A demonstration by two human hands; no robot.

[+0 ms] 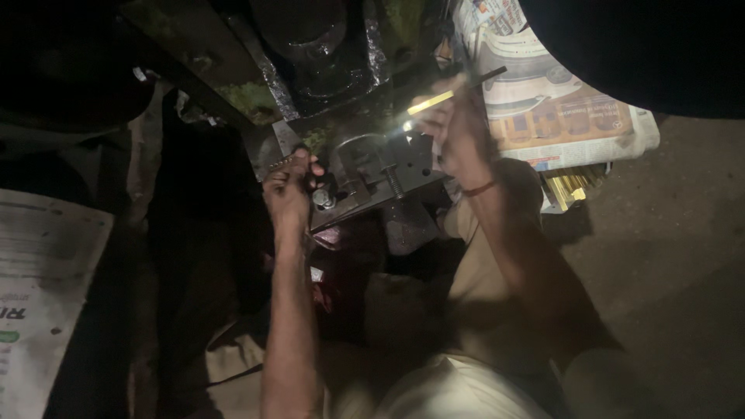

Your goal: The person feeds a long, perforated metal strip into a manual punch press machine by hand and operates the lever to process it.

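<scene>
Thin shiny brass strip (431,102) sits pinched in right hand (458,128), far right over dark metal press fixture (372,167). Left hand (287,186) closes around small dark knob (320,183) at fixture's left edge. Folded newspaper (559,116) lies beyond, right.

Printed paper only; no screens, signs or boxed packages seen.

1. Folded newspaper sheet (543,101), upper right, lying on the floor beside the dark machine. White ground with orange-brown and blue printed blocks; its top right corner is hidden by a dark shape. Gold-coloured strips show just under its lower edge.

2. Second printed sheet (39,302), left edge, partly cut off by the frame. Pale grey-white, dark print, one small green mark near its left margin. Dimly lit.
</scene>
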